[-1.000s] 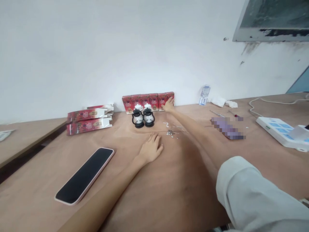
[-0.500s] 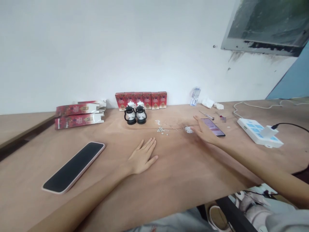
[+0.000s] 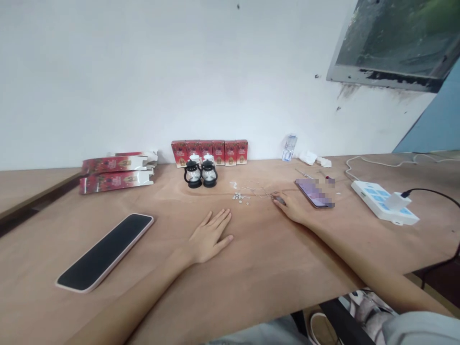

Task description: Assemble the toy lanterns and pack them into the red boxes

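Observation:
My left hand (image 3: pixel 210 237) lies flat on the wooden table, palm down and fingers spread, holding nothing. My right hand (image 3: pixel 293 208) rests on the table further right, its thumb and fingertips parted over the spot of the small white pieces, which it now covers. Left of its fingertips are several thin sticks or wires (image 3: pixel 256 191), too fine to name. Beyond my left hand is a cluster of small round button-like discs (image 3: pixel 237 196). Two black lantern-shaped ornaments (image 3: pixel 193 175) with clear globes stand upright behind, with white-topped ones partly hidden at their back.
Red boxes (image 3: pixel 230 152) stand in a row by the wall. Flattened red cartons (image 3: pixel 115 181) lie at left, above a dark-screened phone (image 3: pixel 108 251). Right are a lit phone (image 3: pixel 311 191), a clear bottle (image 3: pixel 289 147), crumpled tissues (image 3: pixel 308 157), a screwdriver-like tool (image 3: pixel 305 174) and a power strip (image 3: pixel 373 196).
My right hand has moved left and slightly toward me, away from the lit phone and onto the small white pieces. My left hand stays flat in place. The view has shifted slightly.

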A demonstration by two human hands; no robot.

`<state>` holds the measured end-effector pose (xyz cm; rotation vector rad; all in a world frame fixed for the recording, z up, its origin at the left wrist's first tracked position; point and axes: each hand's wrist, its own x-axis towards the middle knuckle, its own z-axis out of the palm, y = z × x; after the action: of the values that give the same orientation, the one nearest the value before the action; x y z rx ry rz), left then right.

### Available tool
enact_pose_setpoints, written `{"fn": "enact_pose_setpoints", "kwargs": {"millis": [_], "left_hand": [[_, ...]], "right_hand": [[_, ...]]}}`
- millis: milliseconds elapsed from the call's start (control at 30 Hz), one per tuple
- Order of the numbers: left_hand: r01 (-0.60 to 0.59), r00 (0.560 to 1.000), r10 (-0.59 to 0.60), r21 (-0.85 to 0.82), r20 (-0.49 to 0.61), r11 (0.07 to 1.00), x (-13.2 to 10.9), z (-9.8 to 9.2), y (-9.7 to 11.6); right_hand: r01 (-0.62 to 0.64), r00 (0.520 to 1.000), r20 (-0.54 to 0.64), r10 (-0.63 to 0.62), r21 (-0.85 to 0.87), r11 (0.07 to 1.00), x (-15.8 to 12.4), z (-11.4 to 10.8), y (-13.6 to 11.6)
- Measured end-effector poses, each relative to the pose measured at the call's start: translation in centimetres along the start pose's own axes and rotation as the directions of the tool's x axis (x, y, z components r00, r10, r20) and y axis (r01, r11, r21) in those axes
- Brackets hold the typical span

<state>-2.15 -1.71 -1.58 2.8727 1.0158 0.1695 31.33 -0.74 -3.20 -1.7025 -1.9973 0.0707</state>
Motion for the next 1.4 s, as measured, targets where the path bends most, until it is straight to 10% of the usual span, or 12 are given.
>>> {"fn": "enact_pose_setpoints", "kwargs": {"millis": [367,933,1400], "left_hand": [[-0.013,1.0,0.013,-0.022,0.0,1.0,-0.3,-0.4,-0.1],[0.014,0.999,-0.013,-0.019,0.049,1.0,-0.1,-0.6,0.0],[0.006,1.0,-0.006,-0.019,0.007,1.0,-0.2,-0.3,0.1]], "right_hand": [[-0.052,0.992,-0.126,0.028,-0.186,0.981,-0.3,-0.3,-0.5],[0.006,0.998,0.07,0.011,-0.232,0.973,-0.3,-1.3,-0.8],[-0.035,0.999,-0.018,0.03,-0.33,0.943,-1.4,-2.0,-1.7]]}}
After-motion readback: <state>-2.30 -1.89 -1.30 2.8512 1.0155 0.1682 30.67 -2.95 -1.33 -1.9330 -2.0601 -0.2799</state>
